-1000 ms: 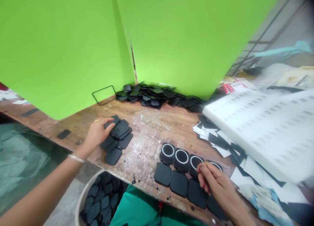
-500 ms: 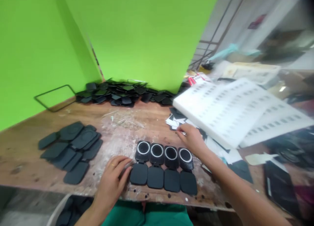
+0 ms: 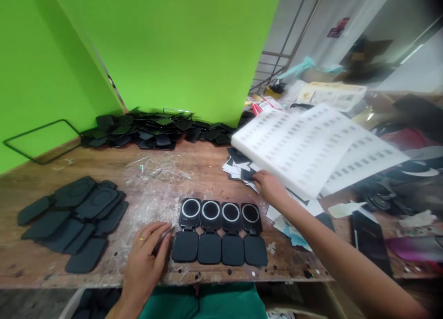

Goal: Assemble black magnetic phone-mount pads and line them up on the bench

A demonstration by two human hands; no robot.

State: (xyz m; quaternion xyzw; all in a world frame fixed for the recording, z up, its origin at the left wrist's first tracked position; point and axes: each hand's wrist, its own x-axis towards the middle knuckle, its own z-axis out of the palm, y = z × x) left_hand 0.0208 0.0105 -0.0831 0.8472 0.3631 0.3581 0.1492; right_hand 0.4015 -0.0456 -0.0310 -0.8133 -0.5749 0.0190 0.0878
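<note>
Several black hinged pads, which look like folding wireless chargers (image 3: 211, 229), lie unfolded side by side at the table's front. Their upper halves carry white rings and the lower halves are plain. My left hand (image 3: 145, 252) rests on the table just left of this row, its thumb and fingers apart. Right of and beyond the row, my right hand (image 3: 272, 187) reaches into a loose pile of black and white cards (image 3: 235, 169). Its fingertips close on the edge of a small black card (image 3: 247, 175); the thumb is partly hidden.
A heap of black pads (image 3: 72, 217) lies on the left, and another pile (image 3: 152, 129) runs along the green wall (image 3: 173, 46). White perforated foam sheets (image 3: 294, 143) overhang the card pile. Plastic scraps (image 3: 159, 166) litter the wooden table (image 3: 204, 164). A bin (image 3: 71, 303) stands below.
The view has swung right, so the scene sits further left. My right hand has pushed slightly deeper into the card pile. The left hand stays beside the row of chargers.
</note>
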